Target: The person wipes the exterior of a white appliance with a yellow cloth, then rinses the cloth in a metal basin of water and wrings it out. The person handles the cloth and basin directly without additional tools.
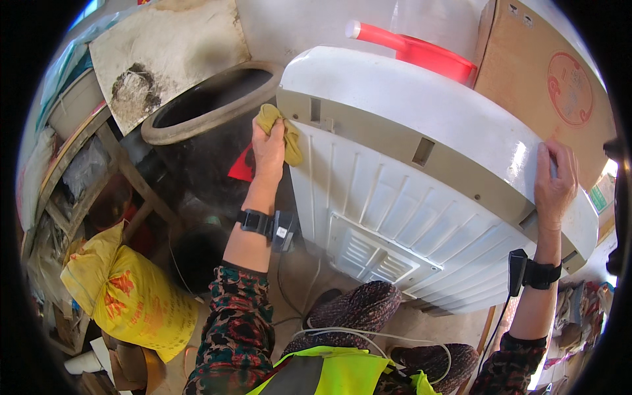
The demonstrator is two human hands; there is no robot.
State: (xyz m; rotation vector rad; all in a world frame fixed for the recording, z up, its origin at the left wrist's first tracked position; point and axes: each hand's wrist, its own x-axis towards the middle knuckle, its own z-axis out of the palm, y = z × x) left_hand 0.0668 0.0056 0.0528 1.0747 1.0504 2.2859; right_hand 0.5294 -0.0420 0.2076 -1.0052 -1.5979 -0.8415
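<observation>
A white washing machine [388, 197] stands before me, its ribbed back panel and vents facing me and a grey-brown strip under its top. At its left corner my left hand [267, 148] is closed round a yellow cloth [291, 146], which touches the panel's edge. My right hand [557, 181] grips the top edge near the right end, its fingers over the white top. On the machine's far side lies a red plastic ladle [421, 54] with a pale-ended handle.
Left of the machine stands a big dark vat [210, 99] with a thick rim; a stained board [168, 52] leans behind it. A full yellow sack [141, 293] sits by a wooden rack [108, 148]. At the far right is a cardboard box [526, 72]. A pale cord [368, 331] crosses my legs.
</observation>
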